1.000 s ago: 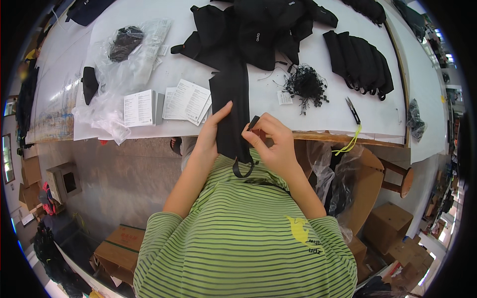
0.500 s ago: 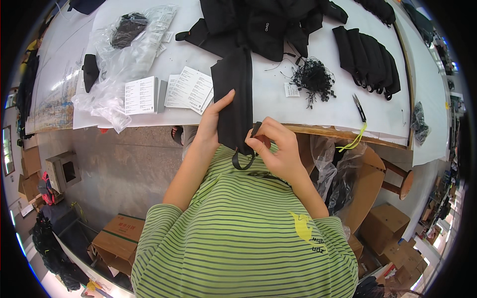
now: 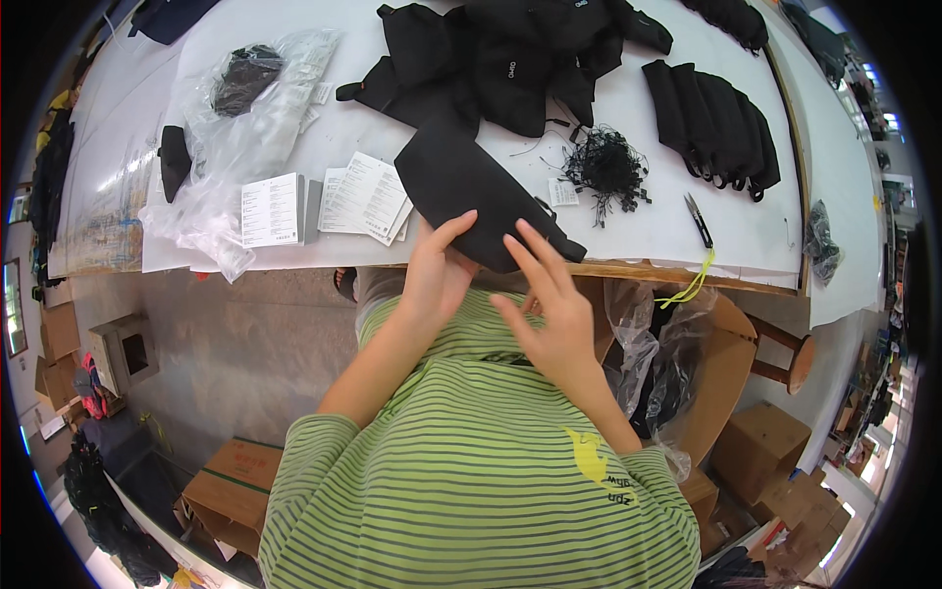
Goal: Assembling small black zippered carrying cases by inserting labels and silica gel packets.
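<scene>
Two bare hands are working over the near edge of a white worktop (image 3: 633, 238), and one flat black pouch (image 3: 479, 191) is lying between them. The left hand (image 3: 439, 275) is gripping the pouch at its near side, its thumb resting on top and its other fingers mostly hidden underneath. The right hand (image 3: 556, 316) is holding its fingers spread, two fingertips reaching over the pouch's near right part; whether they are pressing on it, one cannot tell. The pouch's long axis is running diagonally: one end is pointing forward and left of the hands, toward a pile of black pouches (image 3: 510, 71) too overlapped to count, and the other is pointing right, past the right hand's fingertips, over the worktop's front edge. Ahead and right of the right hand, one tangle of black cords (image 3: 603, 169) is lying beside one white tag (image 3: 562, 192). Farther right, one pair of snips (image 3: 698, 220) is trailing a yellow-green cord (image 3: 693, 283) over the edge, and beyond it at least four black pouches are overlapping in a row (image 3: 711, 126). Left of the left hand, two groups of white cards are sitting, a fanned one (image 3: 363, 201) nearer and a squared stack (image 3: 272, 211) farther. A stretch of bare white surface is separating the pouch's right end from the snips.
</scene>
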A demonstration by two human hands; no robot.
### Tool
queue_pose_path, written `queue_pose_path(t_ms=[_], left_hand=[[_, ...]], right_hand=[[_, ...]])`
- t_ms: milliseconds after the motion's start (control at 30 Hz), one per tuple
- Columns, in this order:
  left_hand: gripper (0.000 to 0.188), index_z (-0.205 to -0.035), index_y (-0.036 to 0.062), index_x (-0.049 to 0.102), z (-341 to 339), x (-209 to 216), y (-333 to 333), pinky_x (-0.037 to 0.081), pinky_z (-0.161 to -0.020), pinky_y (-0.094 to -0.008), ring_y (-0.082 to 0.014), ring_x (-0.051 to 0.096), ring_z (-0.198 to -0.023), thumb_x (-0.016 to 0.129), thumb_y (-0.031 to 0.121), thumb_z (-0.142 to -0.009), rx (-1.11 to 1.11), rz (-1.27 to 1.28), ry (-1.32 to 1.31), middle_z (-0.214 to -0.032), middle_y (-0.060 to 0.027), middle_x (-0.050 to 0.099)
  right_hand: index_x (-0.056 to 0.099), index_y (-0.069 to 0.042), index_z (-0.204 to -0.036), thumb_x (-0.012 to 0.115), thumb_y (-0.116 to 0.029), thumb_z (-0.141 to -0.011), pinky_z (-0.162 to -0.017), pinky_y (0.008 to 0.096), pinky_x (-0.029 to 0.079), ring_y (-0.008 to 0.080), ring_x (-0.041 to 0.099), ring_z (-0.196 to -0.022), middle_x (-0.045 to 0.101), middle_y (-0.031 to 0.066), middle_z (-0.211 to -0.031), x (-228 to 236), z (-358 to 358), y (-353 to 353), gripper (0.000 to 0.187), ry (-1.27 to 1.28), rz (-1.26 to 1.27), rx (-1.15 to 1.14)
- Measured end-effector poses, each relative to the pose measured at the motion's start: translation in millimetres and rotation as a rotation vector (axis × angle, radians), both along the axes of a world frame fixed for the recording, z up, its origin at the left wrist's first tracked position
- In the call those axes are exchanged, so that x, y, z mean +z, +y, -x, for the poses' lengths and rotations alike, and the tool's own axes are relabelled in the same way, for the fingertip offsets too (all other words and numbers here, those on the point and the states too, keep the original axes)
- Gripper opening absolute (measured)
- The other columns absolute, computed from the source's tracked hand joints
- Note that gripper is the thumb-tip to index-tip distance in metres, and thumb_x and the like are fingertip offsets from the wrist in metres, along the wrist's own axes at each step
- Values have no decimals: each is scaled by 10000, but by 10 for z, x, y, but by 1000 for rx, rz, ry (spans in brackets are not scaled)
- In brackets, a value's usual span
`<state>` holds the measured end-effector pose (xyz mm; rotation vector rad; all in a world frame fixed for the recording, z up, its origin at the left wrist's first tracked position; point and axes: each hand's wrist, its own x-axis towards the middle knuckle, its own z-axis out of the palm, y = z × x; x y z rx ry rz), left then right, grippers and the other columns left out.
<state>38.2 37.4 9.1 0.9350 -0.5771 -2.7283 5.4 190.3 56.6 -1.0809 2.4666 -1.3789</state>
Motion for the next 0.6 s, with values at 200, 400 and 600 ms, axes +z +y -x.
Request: queue_pose_path(t_ms=[200,400,600], left_hand=[[499,-1336,84,399,15,95,51,428,-969,-387,-227,500,-1169,564,14,-870,48,77,42,-1266,-75,503],[620,-1398,142,291,-7,38,27,423,-969,-421,-237,452,-1207,576,16,-863,12,181,89,-1308,-76,434],[567,-1395,91,312,-18,153,47,412,-994,-384,-231,476,-1194,548,26,-884,31,215,54,-1305,-69,455]], right_hand=[[500,-35,-1283,620,-17,-814,-596,173,423,66,546,-610,602,107,-1220,-92,-34,135,484,-510,163,414],[533,-71,-1262,624,-32,-815,-553,205,405,67,445,-527,641,58,-1151,66,-31,-45,457,-377,46,115],[592,-64,-1166,635,-29,-813,-546,212,400,74,446,-498,649,49,-975,-90,-45,51,358,-382,108,264]])
